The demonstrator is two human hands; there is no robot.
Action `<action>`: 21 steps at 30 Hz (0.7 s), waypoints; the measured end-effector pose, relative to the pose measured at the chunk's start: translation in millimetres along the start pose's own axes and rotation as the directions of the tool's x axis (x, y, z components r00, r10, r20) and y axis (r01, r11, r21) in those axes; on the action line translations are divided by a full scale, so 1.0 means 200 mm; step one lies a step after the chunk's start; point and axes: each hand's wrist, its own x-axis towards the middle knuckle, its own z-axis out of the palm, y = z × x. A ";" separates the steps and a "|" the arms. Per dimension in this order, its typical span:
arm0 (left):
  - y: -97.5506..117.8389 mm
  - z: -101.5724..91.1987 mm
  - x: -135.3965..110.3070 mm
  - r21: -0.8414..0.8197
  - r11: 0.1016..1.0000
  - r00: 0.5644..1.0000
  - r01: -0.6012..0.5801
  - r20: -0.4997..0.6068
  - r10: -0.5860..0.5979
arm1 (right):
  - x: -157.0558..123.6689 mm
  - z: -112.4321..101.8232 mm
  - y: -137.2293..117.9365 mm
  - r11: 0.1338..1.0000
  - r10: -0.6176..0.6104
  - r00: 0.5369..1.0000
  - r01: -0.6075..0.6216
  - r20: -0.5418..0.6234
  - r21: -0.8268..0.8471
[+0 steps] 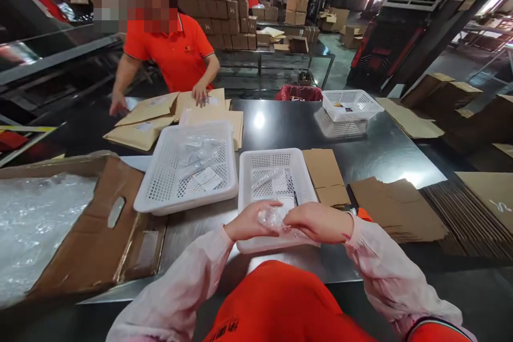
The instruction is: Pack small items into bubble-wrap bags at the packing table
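**A:** Sweeping left to right, and first up is a brown cardboard carton (92,230) with its flap folded open, right beside a sheet of clear bubble wrap (40,224). What's next along the grey steel desk (304,131)?

**B:** A white perforated plastic basket (184,168) holding clear bagged items, one of three such baskets in view! Beyond it, a person in an orange polo shirt (170,56) has one hand pressed on a loose pile of tan padded envelopes (146,117), too overlapped to count.

**A:** And the hands nearest us?

**B:** Here they come! The left hand (250,222) and right hand (318,223) meet over a small clear bubble-wrap bundle (272,218), its long axis running roughly sideways between them. The fingers (276,208) are closed around it, gripping it from both sides, directly above a second white perforated plastic basket (276,187).

**A:** Further right?

**B:** Two brown flat cardboard sheets (326,176) lie just beside that basket, then a stack of flattened cardboard (396,208). The third white perforated plastic basket (350,106) sits farther up the desk.
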 end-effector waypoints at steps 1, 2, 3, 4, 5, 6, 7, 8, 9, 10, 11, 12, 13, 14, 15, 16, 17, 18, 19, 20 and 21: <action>-0.01 0.00 0.02 -0.016 1.000 0.999 0.010 0.046 -0.009 | -0.01 0.01 0.02 0.999 -0.011 0.998 0.014 -0.067 0.037; -0.02 0.01 0.03 -0.046 0.999 0.997 0.011 0.079 -0.007 | -0.02 0.03 0.05 0.996 0.008 0.985 0.006 -0.172 0.085; -0.03 0.01 0.03 -0.095 0.995 0.995 0.012 0.098 -0.003 | -0.04 0.05 0.08 0.988 0.070 0.948 -0.023 -0.310 0.152; -0.04 0.01 0.03 -0.146 0.989 0.995 0.012 0.103 0.003 | -0.06 0.08 0.13 0.968 0.170 0.876 -0.061 -0.451 0.245; -0.05 0.01 0.03 -0.191 0.981 0.995 0.015 0.104 0.005 | -0.08 0.12 0.18 0.926 0.296 0.776 -0.089 -0.557 0.368; -0.06 0.01 0.02 -0.231 0.973 0.995 0.024 0.104 0.000 | -0.09 0.17 0.23 0.857 0.427 0.678 -0.093 -0.598 0.507; -0.06 0.01 0.02 -0.272 0.961 0.994 0.045 0.108 -0.016 | -0.10 0.23 0.29 0.760 0.543 0.617 -0.073 -0.570 0.646; -0.07 0.01 0.02 -0.314 0.946 0.992 0.077 0.115 -0.042 | -0.11 0.29 0.33 0.638 0.625 0.610 -0.040 -0.487 0.769; -0.08 0.00 0.01 -0.360 0.925 0.989 0.120 0.125 -0.080 | -0.10 0.35 0.38 0.504 0.659 0.652 -0.011 -0.377 0.863; -0.08 -0.01 0.01 -0.405 0.898 0.982 0.170 0.141 -0.122 | -0.10 0.41 0.41 0.376 0.647 0.716 0.000 -0.262 0.927; -0.09 -0.01 0.01 -0.442 0.870 0.973 0.219 0.162 -0.163 | -0.08 0.46 0.42 0.272 0.608 0.777 -0.007 -0.166 0.962; -0.10 -0.02 0.01 -0.467 0.845 0.963 0.263 0.185 -0.197 | -0.06 0.51 0.43 0.204 0.561 0.822 -0.022 -0.099 0.979; -0.11 -0.03 0.00 -0.478 0.827 0.954 0.295 0.201 -0.223 | -0.04 0.54 0.43 0.170 0.528 0.847 -0.034 -0.062 0.985; -0.12 -0.03 0.00 -0.475 0.824 0.949 0.309 0.205 -0.238 | -0.02 0.56 0.42 0.154 0.521 0.852 -0.039 -0.047 0.987; -0.13 -0.04 -0.01 -0.455 0.837 0.951 0.303 0.197 -0.237 | 0.00 0.58 0.41 0.142 0.539 0.841 -0.034 -0.049 0.989; -0.14 -0.05 -0.01 -0.423 0.862 0.958 0.280 0.177 -0.225 | 0.02 0.58 0.39 0.124 0.572 0.818 -0.018 -0.056 0.992; -0.15 -0.06 -0.02 -0.384 0.890 0.967 0.245 0.158 -0.199 | 0.04 0.59 0.39 0.093 0.611 0.789 0.004 -0.060 0.996; -0.17 -0.06 -0.03 -0.345 0.918 0.977 0.197 0.149 -0.154 | 0.05 0.59 0.39 0.048 0.645 0.762 0.023 -0.049 0.999; -0.18 -0.07 -0.04 -0.309 0.941 0.985 0.137 0.143 -0.096 | 0.07 0.59 0.39 -0.008 0.670 0.742 0.036 -0.021 0.999; -0.20 -0.07 -0.06 -0.275 0.959 0.991 0.069 0.129 -0.034 | 0.08 0.59 0.40 -0.067 0.681 0.732 0.041 0.016 0.997; -0.22 -0.06 -0.07 -0.238 0.971 0.994 0.002 0.103 0.023 | 0.08 0.59 0.41 -0.120 0.683 0.728 0.037 0.055 0.992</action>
